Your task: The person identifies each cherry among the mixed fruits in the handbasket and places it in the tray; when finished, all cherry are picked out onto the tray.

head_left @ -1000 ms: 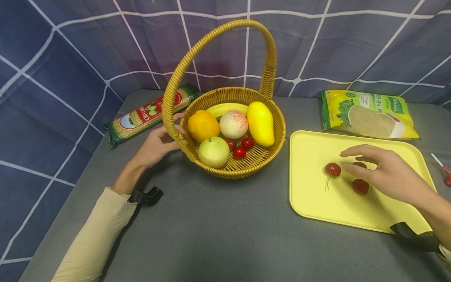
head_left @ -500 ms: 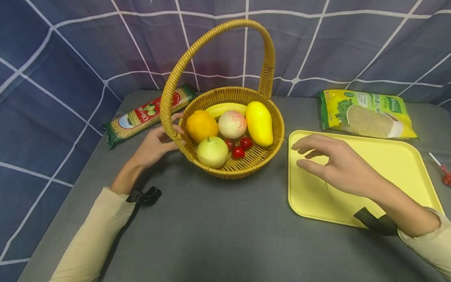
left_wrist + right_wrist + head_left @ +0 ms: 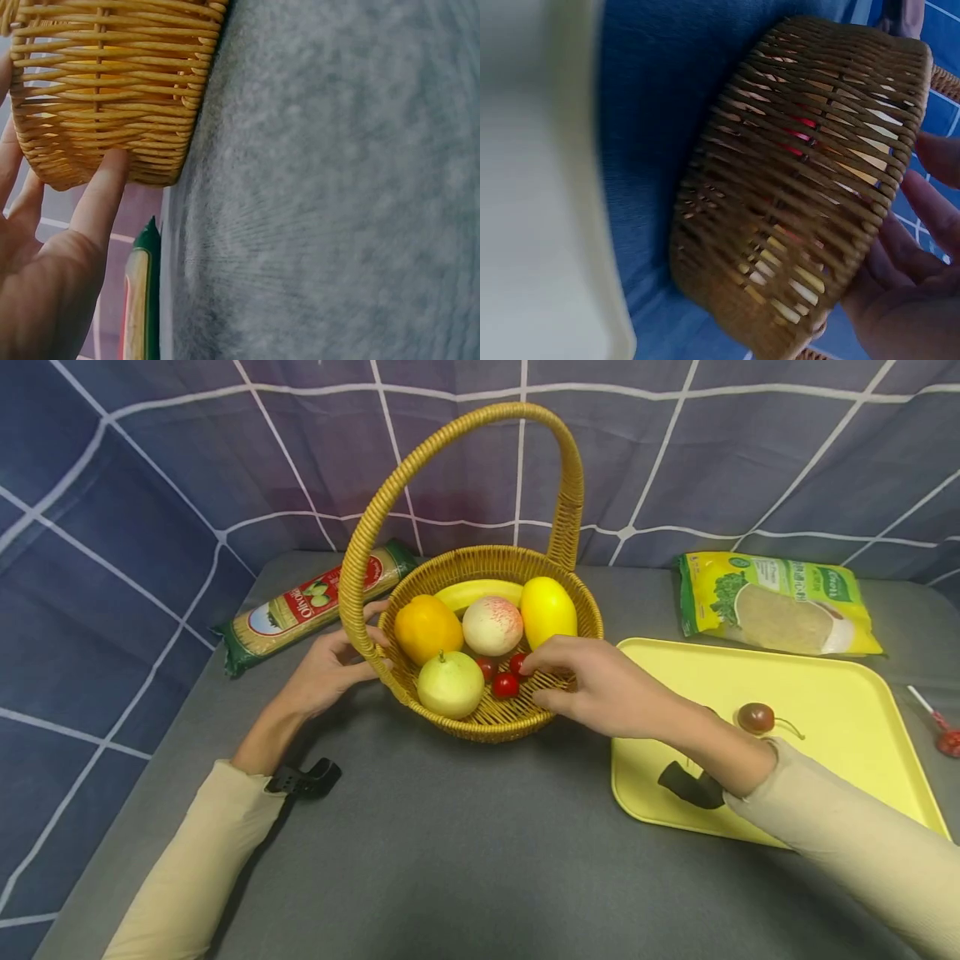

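Note:
My left hand (image 3: 322, 672) holds the left side of the wicker basket (image 3: 480, 731), fingertips over the rim; in the left wrist view its thumb (image 3: 105, 187) presses the outer weave. My right hand (image 3: 600, 685) reaches over the basket's right rim, fingers relaxed, thumb apart, nothing seen between them. Its index fingertip is right at a red cherry (image 3: 517, 663). Two more cherries lie beside it, next to a green pear (image 3: 451, 685), an orange (image 3: 428, 629), a peach (image 3: 492, 625), a banana (image 3: 480, 592) and a mango (image 3: 548, 610). The right wrist view shows the basket's weave (image 3: 795, 165) before the right hand.
A yellow tray (image 3: 847, 735) stands at right, partly under the right forearm, with a dark cherry (image 3: 756, 718) on it. Behind are a spaghetti pack (image 3: 300, 610) at left and a yellow-green bag (image 3: 780, 602) at right. A lollipop (image 3: 947, 742) lies at the right edge.
My right hand has moved left from over the tray to the cherries in the basket. My left hand stays on the basket's side.

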`<action>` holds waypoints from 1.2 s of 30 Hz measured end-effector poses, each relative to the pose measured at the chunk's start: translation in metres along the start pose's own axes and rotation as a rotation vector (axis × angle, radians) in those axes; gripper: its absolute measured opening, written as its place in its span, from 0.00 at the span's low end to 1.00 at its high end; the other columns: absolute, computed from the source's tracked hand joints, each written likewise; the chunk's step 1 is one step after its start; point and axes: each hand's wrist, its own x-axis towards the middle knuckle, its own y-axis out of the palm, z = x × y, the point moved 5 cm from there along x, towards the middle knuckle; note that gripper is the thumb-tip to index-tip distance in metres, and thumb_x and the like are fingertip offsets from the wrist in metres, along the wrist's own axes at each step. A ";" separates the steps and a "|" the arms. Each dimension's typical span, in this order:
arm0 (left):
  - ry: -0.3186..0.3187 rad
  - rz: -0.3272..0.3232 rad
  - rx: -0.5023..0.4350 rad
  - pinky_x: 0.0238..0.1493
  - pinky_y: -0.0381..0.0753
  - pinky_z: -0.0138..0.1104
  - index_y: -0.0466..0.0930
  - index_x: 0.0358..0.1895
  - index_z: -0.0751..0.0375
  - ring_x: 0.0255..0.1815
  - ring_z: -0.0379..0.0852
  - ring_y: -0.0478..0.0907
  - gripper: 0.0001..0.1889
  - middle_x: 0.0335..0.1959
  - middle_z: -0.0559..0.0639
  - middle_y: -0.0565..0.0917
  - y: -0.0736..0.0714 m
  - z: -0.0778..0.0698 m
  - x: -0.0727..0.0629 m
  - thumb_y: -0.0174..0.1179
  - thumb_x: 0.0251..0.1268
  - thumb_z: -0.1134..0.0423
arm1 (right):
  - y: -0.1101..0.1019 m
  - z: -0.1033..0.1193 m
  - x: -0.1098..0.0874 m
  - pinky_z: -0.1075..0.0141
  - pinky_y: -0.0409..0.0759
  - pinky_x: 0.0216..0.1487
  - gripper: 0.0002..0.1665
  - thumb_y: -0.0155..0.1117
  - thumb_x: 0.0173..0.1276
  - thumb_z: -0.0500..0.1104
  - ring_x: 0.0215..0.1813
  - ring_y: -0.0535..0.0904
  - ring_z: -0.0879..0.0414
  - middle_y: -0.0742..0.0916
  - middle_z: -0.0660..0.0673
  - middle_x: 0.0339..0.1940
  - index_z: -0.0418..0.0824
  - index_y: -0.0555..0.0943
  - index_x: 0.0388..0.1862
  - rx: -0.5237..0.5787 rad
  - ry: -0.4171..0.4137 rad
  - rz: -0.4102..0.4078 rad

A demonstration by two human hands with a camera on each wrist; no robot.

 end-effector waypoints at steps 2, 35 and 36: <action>0.003 0.003 -0.007 0.72 0.55 0.52 0.78 0.45 0.72 0.76 0.52 0.53 0.11 0.75 0.58 0.60 0.000 0.000 0.001 0.66 0.61 0.74 | 0.005 0.000 0.011 0.54 0.77 0.50 0.14 0.68 0.62 0.34 0.45 0.81 0.49 0.86 0.46 0.44 0.37 0.84 0.48 -0.001 0.006 0.048; -0.010 0.014 0.000 0.72 0.53 0.54 0.77 0.47 0.78 0.79 0.47 0.47 0.12 0.78 0.54 0.57 -0.001 -0.001 -0.001 0.62 0.61 0.80 | 0.040 -0.013 0.056 0.59 0.75 0.45 0.11 0.70 0.59 0.33 0.39 0.75 0.50 0.84 0.48 0.36 0.40 0.85 0.41 -0.178 0.033 0.274; -0.011 0.014 0.002 0.72 0.54 0.52 0.76 0.47 0.78 0.79 0.47 0.47 0.12 0.78 0.54 0.57 -0.001 -0.001 -0.001 0.62 0.61 0.80 | 0.040 -0.013 0.056 0.59 0.75 0.45 0.11 0.70 0.59 0.33 0.39 0.75 0.51 0.84 0.48 0.36 0.40 0.85 0.42 -0.173 0.027 0.262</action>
